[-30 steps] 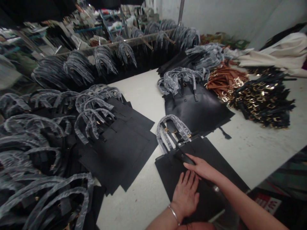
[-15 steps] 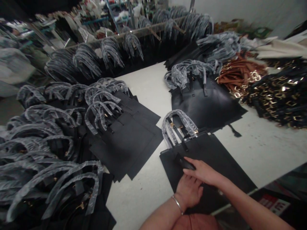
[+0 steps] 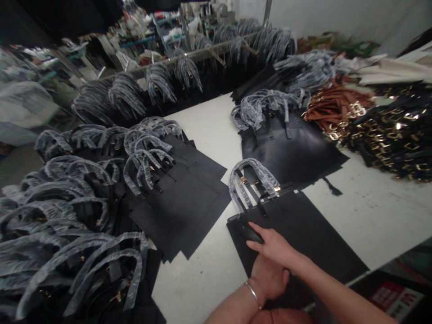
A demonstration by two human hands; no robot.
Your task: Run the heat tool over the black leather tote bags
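Note:
A flat black handbag [image 3: 313, 225] lies in front of me, its plastic-wrapped handles [image 3: 258, 168] pointing away. Over its upper left part, my right hand [image 3: 274, 246] grips a small dark piece [image 3: 251, 233] between thumb and fingers. That piece blends into the black panel, so its kind is unclear. My left hand [image 3: 270, 275], with a silver bangle [image 3: 253, 294] at the wrist, is curled close below and partly behind the right one. Whatever its fingers hold, if anything, is hidden.
Stacked black bags [image 3: 178, 198] with wrapped handles cover the left side. Another bag [image 3: 290, 144] lies beyond mine. Brown straps [image 3: 332, 105] and black straps with gold buckles [image 3: 398, 135] are heaped at right. Bundled handles [image 3: 126, 94] hang on a rail behind the white table [image 3: 209, 117].
My right hand has shifted slightly left and down with the dark piece. My left hand has moved a little lower and its fingers are more tucked in. The view has tilted slightly.

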